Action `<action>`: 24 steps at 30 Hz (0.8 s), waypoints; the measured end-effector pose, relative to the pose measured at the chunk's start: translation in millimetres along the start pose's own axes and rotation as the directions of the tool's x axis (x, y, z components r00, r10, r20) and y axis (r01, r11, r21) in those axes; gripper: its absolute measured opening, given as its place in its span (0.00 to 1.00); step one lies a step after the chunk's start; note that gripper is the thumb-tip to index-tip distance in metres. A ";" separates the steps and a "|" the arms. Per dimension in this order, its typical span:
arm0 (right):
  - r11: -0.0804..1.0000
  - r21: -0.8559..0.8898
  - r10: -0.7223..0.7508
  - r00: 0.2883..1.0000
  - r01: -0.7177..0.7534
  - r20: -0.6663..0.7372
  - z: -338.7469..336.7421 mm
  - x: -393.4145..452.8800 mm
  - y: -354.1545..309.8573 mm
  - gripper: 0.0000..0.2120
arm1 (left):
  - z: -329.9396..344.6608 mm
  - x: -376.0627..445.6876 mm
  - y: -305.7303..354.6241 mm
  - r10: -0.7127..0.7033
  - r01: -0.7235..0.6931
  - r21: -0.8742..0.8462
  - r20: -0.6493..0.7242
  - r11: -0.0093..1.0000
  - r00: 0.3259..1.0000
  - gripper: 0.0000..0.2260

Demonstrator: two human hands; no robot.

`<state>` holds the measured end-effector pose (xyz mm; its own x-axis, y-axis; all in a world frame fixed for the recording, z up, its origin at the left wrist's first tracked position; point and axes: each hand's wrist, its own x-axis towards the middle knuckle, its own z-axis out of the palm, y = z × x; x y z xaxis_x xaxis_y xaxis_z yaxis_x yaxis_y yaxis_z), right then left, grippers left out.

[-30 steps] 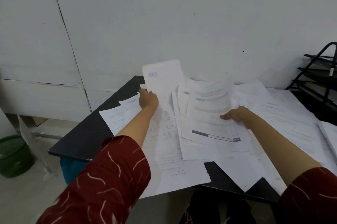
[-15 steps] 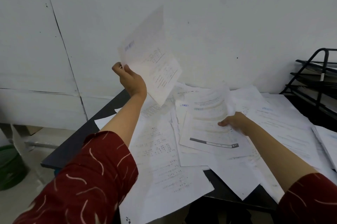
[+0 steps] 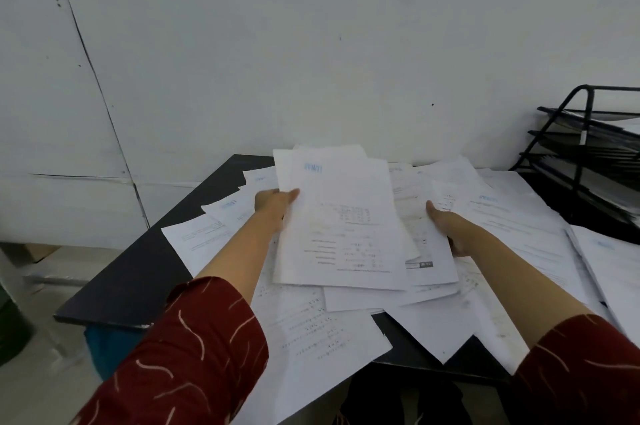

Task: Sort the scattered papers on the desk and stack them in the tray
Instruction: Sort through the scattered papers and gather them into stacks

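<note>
Several white printed papers [image 3: 304, 331] lie scattered over a black desk [image 3: 138, 269]. My left hand [image 3: 275, 205] pinches the left edge of a sheet with a blue heading [image 3: 343, 220], which lies on top of a small pile. My right hand [image 3: 450, 227] grips the right side of that pile [image 3: 433, 251], thumb on top and fingers hidden beneath. A black wire tray rack [image 3: 588, 161] with stacked tiers stands at the desk's right end, papers lying in its tiers.
The desk stands against a white wall [image 3: 311, 44]. More sheets cover the right part of the desk up to the rack. Some papers overhang the near edge. Left of the desk, low down, is a floor area with a dark green bin [image 3: 10, 331].
My left hand has come down from head height and brought its sheet onto the pile that my right hand holds. The right hand has stayed at the pile's right side.
</note>
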<state>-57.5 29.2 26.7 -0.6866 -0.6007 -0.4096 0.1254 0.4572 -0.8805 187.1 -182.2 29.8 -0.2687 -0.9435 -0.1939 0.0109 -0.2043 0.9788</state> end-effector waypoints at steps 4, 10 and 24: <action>1.000 0.020 -0.010 0.998 0.009 0.064 3.3 -3.3 -4.0 0.35 | 10.6 -12.6 -12.2 0.015 -0.018 0.086 0.035 0.996 0.999 0.15; 0.973 -0.207 -0.075 0.987 0.104 0.142 12.4 0.6 0.7 0.39 | 22.7 -22.0 -15.1 0.246 -0.307 0.378 0.201 0.873 0.948 0.17; 0.957 -0.140 -0.263 0.964 0.254 -0.045 18.7 2.0 2.8 0.26 | -40.9 -51.6 24.4 -0.294 -0.121 0.993 0.121 0.018 0.948 0.43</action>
<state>-45.2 17.0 18.9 -0.7272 -0.6692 -0.1529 -0.1545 0.3765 -0.9134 240.6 -149.2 61.0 -0.3744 -0.8030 -0.4637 -0.9233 0.3692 0.1060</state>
